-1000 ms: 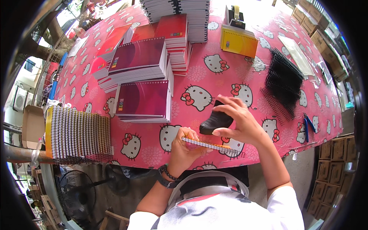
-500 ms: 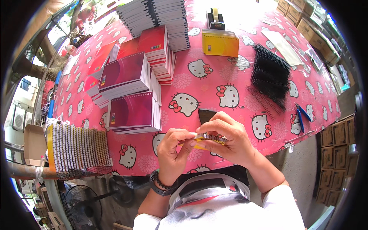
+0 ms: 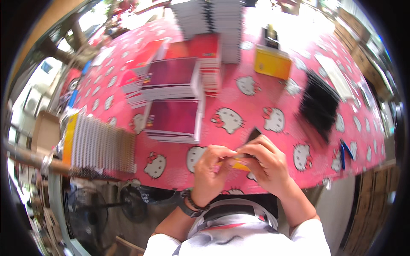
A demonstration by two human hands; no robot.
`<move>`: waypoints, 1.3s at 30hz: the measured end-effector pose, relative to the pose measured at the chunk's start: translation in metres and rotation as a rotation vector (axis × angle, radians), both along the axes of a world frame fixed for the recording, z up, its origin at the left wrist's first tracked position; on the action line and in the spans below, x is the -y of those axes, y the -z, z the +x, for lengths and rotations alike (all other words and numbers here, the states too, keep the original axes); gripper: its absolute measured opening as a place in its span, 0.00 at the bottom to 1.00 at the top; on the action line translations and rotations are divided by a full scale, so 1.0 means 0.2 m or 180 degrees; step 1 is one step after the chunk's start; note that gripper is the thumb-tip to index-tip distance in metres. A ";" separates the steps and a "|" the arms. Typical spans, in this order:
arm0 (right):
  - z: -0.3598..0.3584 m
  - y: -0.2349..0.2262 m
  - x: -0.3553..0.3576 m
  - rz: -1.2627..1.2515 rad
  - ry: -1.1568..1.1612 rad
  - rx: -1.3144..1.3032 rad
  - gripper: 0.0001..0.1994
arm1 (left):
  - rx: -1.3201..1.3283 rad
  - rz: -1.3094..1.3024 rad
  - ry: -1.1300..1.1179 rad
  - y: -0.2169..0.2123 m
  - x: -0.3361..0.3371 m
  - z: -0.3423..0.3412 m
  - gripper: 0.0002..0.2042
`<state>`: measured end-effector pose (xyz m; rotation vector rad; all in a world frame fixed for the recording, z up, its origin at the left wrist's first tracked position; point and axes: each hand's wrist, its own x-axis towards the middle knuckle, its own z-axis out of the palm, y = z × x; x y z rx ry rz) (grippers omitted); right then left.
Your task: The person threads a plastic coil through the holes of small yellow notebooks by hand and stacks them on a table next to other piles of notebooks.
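Close to the table's near edge, my left hand [image 3: 210, 170] and my right hand [image 3: 270, 165] are close together on a small yellow spiral notebook [image 3: 242, 166]. The fingers of both pinch it along its bound edge. Most of the notebook is hidden by the fingers, and motion blur softens its coil. A dark flat piece [image 3: 254, 134] lies just beyond my right hand, partly covered by it. Left of my hands stand stacks of purple-covered notepads [image 3: 174, 116].
Spiral-bound notebooks [image 3: 102, 145] stand in a row at the left edge. Red notepads [image 3: 205, 45] and a tall white stack [image 3: 228, 32] are farther back. Yellow notepads [image 3: 272, 63] stand before a tape dispenser [image 3: 270, 37]. Black coils [image 3: 319, 104] and blue pliers [image 3: 345, 154] lie right.
The view has swung, so the table and its things appear shifted right and blurred. My hands still grip the notebook; the coil, plain before, is now mostly hidden behind my right fingers.
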<state>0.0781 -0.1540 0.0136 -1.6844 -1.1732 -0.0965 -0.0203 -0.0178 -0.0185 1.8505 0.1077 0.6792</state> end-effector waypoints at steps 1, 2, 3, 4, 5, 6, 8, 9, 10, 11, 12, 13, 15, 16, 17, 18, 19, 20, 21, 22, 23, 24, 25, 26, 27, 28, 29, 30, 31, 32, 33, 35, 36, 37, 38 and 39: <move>-0.01 0.00 0.00 0.0015 0.0019 0.0014 0.12 | -0.0008 0.0053 -0.0063 0.00 0.01 -0.01 0.09; -0.01 0.01 -0.01 0.0043 0.0012 0.0010 0.12 | -0.0034 0.0117 -0.0155 0.00 0.01 -0.02 0.10; -0.03 -0.01 -0.03 0.0079 0.0011 0.0045 0.12 | 0.0130 0.0485 -0.0207 -0.04 0.00 -0.02 0.10; -0.03 -0.05 -0.02 0.0099 0.0075 0.0099 0.13 | 0.0298 0.0842 -0.0196 -0.09 0.00 -0.01 0.11; -0.03 -0.04 -0.01 0.0006 0.0029 0.0096 0.14 | 0.0427 0.1208 -0.0172 -0.12 -0.02 -0.02 0.12; -0.04 -0.06 -0.03 0.0035 -0.0069 0.0143 0.17 | 0.0364 0.1216 -0.0221 -0.13 -0.04 -0.04 0.12; -0.06 -0.08 -0.09 0.0065 -0.0246 0.0231 0.22 | 0.0232 0.1194 -0.0305 -0.15 -0.09 -0.11 0.12; -0.06 -0.08 -0.10 0.0111 -0.0070 0.0428 0.31 | 0.0197 0.1089 -0.0372 -0.22 -0.14 -0.17 0.10; -0.04 -0.09 -0.10 0.0276 0.0020 0.0400 0.32 | 0.0070 0.0982 -0.0740 -0.28 -0.19 -0.25 0.08; -0.02 -0.09 -0.09 0.0431 0.0120 0.0362 0.32 | 0.0232 0.0777 -0.1332 -0.32 -0.27 -0.34 0.07; 0.02 -0.09 -0.06 0.0536 0.0316 0.0364 0.33 | 0.0747 0.0405 -0.2029 -0.39 -0.33 -0.37 0.07; 0.06 -0.10 -0.01 0.0536 0.0419 0.0215 0.26 | 0.0815 0.0180 -0.2337 -0.36 -0.51 -0.51 0.10; 0.11 -0.06 0.03 0.0442 0.0295 -0.0315 0.21 | 0.1757 0.0266 -0.2862 -0.63 -0.69 -0.68 0.15; 0.13 -0.03 0.05 0.0361 0.0312 -0.0535 0.19 | 0.2216 0.0301 -0.3042 -0.72 -0.80 -0.71 0.18; 0.13 -0.02 0.04 0.0497 0.0336 -0.0620 0.13 | 0.2284 0.0442 -0.3040 -0.74 -0.92 -0.75 0.18; 0.15 0.00 0.05 0.0385 0.0318 -0.0645 0.12 | 0.1832 0.0365 -0.3187 -0.73 -1.01 -0.80 0.18; 0.17 0.03 0.06 0.0278 0.0288 -0.0683 0.11 | 0.1367 0.0303 -0.3332 -0.71 -1.10 -0.85 0.18; 0.19 0.06 0.07 0.0167 0.0283 -0.0718 0.10 | 0.0899 0.0228 -0.3445 -0.66 -1.20 -0.90 0.17; 0.20 0.08 0.06 0.0151 0.0308 -0.0838 0.08 | 0.0448 0.0525 -0.3543 -0.59 -1.31 -0.99 0.17; 0.23 0.11 0.06 0.0077 0.0322 -0.0844 0.08 | -0.0007 0.0802 -0.3616 -0.52 -1.39 -1.05 0.17; 0.27 0.15 0.07 -0.0029 0.0356 -0.0841 0.08 | 0.0464 0.0867 -0.3604 -0.47 -1.40 -1.02 0.15; 0.32 0.19 0.10 -0.0150 0.0387 -0.0834 0.08 | 0.0232 0.1026 -0.3702 -0.47 -1.39 -0.99 0.15; 0.36 0.21 0.12 -0.0135 0.0428 -0.1008 0.09 | -0.0018 0.1168 -0.3812 -0.47 -1.37 -0.98 0.14; 0.39 0.23 0.14 -0.0117 0.0468 -0.1182 0.10 | -0.0271 0.1314 -0.3918 -0.48 -1.35 -0.97 0.14; 0.41 0.23 0.14 -0.0072 0.0486 -0.1362 0.11 | -0.0249 0.1234 -0.3848 -0.50 -1.35 -0.97 0.14; 0.41 0.22 0.14 -0.0290 0.0420 -0.0864 0.12 | -0.0188 0.1743 -0.3915 -0.52 -1.32 -0.98 0.15; 0.40 0.19 0.13 -0.0501 0.0349 -0.0364 0.15 | -0.0126 0.2257 -0.3969 -0.53 -1.29 -0.98 0.15; 0.38 0.15 0.12 -0.0698 0.0288 0.0126 0.17 | -0.0061 0.2788 -0.3993 -0.57 -1.25 -0.97 0.16; 0.33 0.10 0.10 -0.1027 -0.0093 -0.0006 0.22 | -0.0398 0.3482 -0.3982 -0.64 -1.13 -0.89 0.17; 0.26 0.10 0.07 -0.1314 -0.0215 0.0297 0.22 | -0.0538 0.3737 -0.3817 -0.68 -1.04 -0.80 0.17; 0.19 0.09 0.04 -0.1595 -0.0365 0.0598 0.22 | -0.0693 0.3994 -0.3660 -0.72 -0.98 -0.72 0.17; 0.16 0.14 0.03 -0.1796 -0.0551 0.0968 0.21 | -0.1122 0.4143 -0.3496 -0.72 -0.95 -0.65 0.18; 0.20 0.22 0.03 -0.1742 -0.0508 0.1039 0.21 | -0.1331 0.4016 -0.3446 -0.69 -0.98 -0.60 0.18; 0.21 0.28 0.01 -0.1652 -0.0510 0.1104 0.20 | -0.1609 0.3714 -0.3229 -0.69 -1.00 -0.60 0.17; 0.22 0.29 -0.01 -0.1590 -0.0553 0.1237 0.20 | -0.1519 0.3587 -0.3194 -0.69 -1.01 -0.62 0.16; 0.24 0.30 -0.04 -0.1542 -0.0572 0.1362 0.19 | -0.1420 0.3456 -0.3132 -0.68 -1.03 -0.62 0.15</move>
